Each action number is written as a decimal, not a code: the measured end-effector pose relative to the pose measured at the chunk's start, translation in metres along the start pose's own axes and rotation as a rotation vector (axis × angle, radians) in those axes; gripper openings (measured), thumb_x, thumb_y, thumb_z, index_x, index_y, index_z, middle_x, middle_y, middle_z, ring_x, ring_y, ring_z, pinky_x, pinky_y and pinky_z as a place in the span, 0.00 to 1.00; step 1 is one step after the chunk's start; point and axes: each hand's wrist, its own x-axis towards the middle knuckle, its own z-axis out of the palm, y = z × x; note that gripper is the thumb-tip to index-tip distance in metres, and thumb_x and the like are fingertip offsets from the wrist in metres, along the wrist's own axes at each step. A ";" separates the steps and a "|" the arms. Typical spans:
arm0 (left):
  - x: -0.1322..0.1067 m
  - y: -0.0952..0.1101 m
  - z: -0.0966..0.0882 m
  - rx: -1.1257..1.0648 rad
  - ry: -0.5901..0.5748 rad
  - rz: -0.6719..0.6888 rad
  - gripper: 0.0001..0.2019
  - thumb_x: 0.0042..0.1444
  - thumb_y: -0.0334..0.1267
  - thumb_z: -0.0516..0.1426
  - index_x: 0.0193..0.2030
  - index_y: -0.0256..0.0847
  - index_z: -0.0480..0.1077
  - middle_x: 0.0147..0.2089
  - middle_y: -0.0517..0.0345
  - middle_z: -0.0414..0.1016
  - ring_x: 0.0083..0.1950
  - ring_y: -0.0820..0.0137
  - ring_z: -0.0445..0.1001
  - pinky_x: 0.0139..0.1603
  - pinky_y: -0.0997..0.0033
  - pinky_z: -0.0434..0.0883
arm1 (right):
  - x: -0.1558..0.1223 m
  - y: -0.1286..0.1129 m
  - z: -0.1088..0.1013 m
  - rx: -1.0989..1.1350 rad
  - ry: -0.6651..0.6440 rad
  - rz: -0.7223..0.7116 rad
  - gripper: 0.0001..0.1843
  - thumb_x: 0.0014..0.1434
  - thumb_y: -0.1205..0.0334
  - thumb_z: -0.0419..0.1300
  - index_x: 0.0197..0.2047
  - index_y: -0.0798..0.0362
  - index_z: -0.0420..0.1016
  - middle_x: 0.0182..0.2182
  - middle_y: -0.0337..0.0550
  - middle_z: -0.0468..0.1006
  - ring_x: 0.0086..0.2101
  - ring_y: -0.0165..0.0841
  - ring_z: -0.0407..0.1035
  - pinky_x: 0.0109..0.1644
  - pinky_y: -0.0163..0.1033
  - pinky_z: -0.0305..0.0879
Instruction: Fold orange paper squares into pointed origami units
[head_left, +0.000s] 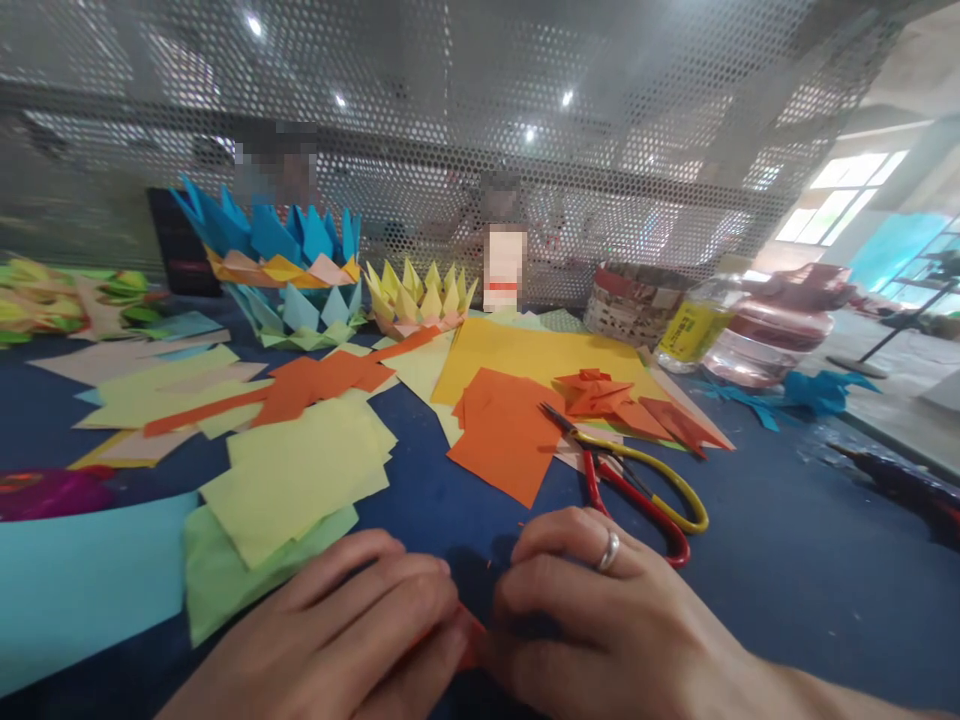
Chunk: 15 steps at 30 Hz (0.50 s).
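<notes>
Low in the view, my left hand [375, 620] and my right hand [592, 610] are closed round a small piece of orange-red paper [471, 640]. Only a sliver of it shows between them; the fingers cover the rest. A ring sits on one right-hand finger. Beyond the right hand lie scissors [637, 490] with one red and one yellow handle, their tips on a stack of orange paper squares [506, 435]. Folded orange paper pieces [600, 395] rest behind the blades. Pale yellow-green sheets [300, 475] and a green sheet [247, 560] lie beyond my left hand.
Blue-and-orange [281, 260] and yellow [420, 295] folded-paper rings stand at the back, before a perforated screen [420, 130]. Right of them are a woven basket [637, 305], a yellow-labelled bottle [694, 325] and a large clear pinkish container [776, 330]. A dark tool [900, 480] lies far right.
</notes>
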 end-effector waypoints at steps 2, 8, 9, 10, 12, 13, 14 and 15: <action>0.003 0.000 0.000 0.020 0.039 0.040 0.15 0.81 0.39 0.46 0.45 0.47 0.72 0.40 0.70 0.82 0.45 0.79 0.80 0.74 0.82 0.56 | 0.001 -0.001 0.001 -0.021 0.011 0.021 0.22 0.75 0.71 0.59 0.27 0.51 0.77 0.31 0.36 0.83 0.36 0.26 0.75 0.40 0.30 0.73; 0.011 -0.002 -0.011 0.225 0.068 0.265 0.19 0.78 0.28 0.47 0.41 0.41 0.77 0.42 0.64 0.83 0.57 0.76 0.78 0.82 0.70 0.50 | 0.000 0.004 0.008 -0.112 -0.023 -0.063 0.20 0.72 0.70 0.61 0.27 0.50 0.77 0.28 0.35 0.80 0.36 0.29 0.75 0.34 0.33 0.74; 0.012 -0.002 -0.013 0.248 0.072 0.272 0.19 0.78 0.27 0.47 0.42 0.41 0.77 0.42 0.64 0.83 0.57 0.76 0.78 0.82 0.69 0.51 | -0.001 0.005 0.010 -0.114 -0.017 -0.073 0.21 0.72 0.69 0.61 0.26 0.50 0.77 0.28 0.35 0.79 0.35 0.29 0.75 0.32 0.33 0.73; 0.011 -0.001 -0.014 0.264 0.072 0.274 0.18 0.77 0.27 0.47 0.43 0.41 0.77 0.42 0.64 0.83 0.57 0.76 0.79 0.83 0.69 0.51 | -0.003 0.007 0.012 -0.112 -0.012 -0.078 0.20 0.72 0.70 0.61 0.26 0.50 0.76 0.28 0.35 0.79 0.35 0.29 0.75 0.31 0.33 0.73; 0.007 -0.001 -0.016 0.286 0.074 0.255 0.17 0.76 0.27 0.48 0.44 0.41 0.78 0.42 0.64 0.84 0.57 0.77 0.80 0.83 0.69 0.51 | -0.006 0.008 0.016 -0.105 -0.013 -0.061 0.19 0.71 0.72 0.60 0.27 0.50 0.77 0.29 0.35 0.79 0.35 0.29 0.74 0.33 0.32 0.73; 0.003 -0.002 -0.017 0.287 0.070 0.246 0.17 0.76 0.27 0.48 0.44 0.41 0.78 0.44 0.64 0.84 0.58 0.77 0.80 0.83 0.69 0.51 | -0.007 0.009 0.019 -0.097 -0.022 -0.047 0.18 0.71 0.72 0.60 0.29 0.49 0.77 0.30 0.35 0.79 0.35 0.29 0.74 0.34 0.32 0.73; -0.003 -0.003 -0.018 0.283 0.066 0.237 0.16 0.76 0.29 0.49 0.45 0.42 0.78 0.46 0.64 0.85 0.59 0.76 0.80 0.83 0.70 0.53 | -0.009 0.010 0.021 -0.086 -0.034 -0.031 0.17 0.70 0.72 0.59 0.29 0.49 0.77 0.31 0.36 0.79 0.35 0.29 0.74 0.35 0.32 0.73; -0.009 -0.004 -0.019 0.285 0.047 0.226 0.15 0.77 0.30 0.50 0.47 0.42 0.78 0.50 0.63 0.85 0.61 0.75 0.80 0.82 0.70 0.56 | -0.010 0.010 0.024 -0.074 -0.044 -0.016 0.17 0.70 0.72 0.58 0.30 0.49 0.78 0.31 0.37 0.79 0.35 0.29 0.74 0.35 0.32 0.74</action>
